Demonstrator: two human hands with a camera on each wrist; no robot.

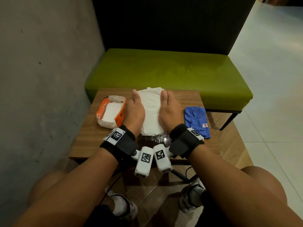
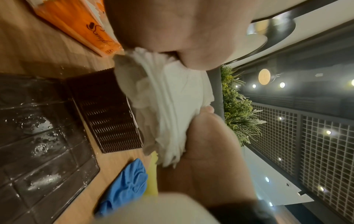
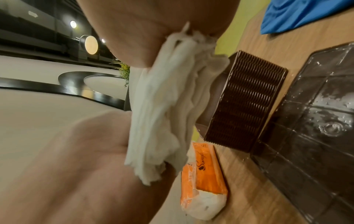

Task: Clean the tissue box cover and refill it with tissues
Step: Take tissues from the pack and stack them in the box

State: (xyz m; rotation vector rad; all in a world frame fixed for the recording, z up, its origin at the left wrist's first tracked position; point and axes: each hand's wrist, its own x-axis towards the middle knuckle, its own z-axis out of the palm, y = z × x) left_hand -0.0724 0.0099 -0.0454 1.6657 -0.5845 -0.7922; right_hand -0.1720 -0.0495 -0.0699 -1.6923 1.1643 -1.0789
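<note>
Between my two hands I hold a thick stack of white tissues (image 1: 150,110) by its long sides. My left hand (image 1: 135,108) grips the left edge and my right hand (image 1: 170,108) the right edge, thumbs on top. The wrist views show the layered tissues (image 2: 168,98) (image 3: 162,106) just above the open side of the brown woven tissue box cover (image 2: 107,110) (image 3: 247,103), which stands on the table. In the head view the stack and my hands hide this cover. Its dark glossy base panel (image 1: 154,140) (image 3: 316,121) lies flat near my wrists, speckled with droplets.
An opened orange tissue pack (image 1: 111,110) (image 3: 203,178) lies left of my hands on the small wooden table (image 1: 85,136). A crumpled blue cloth (image 1: 196,120) lies at the right. A green bench (image 1: 164,71) stands behind the table, and a grey wall (image 1: 41,79) runs along the left.
</note>
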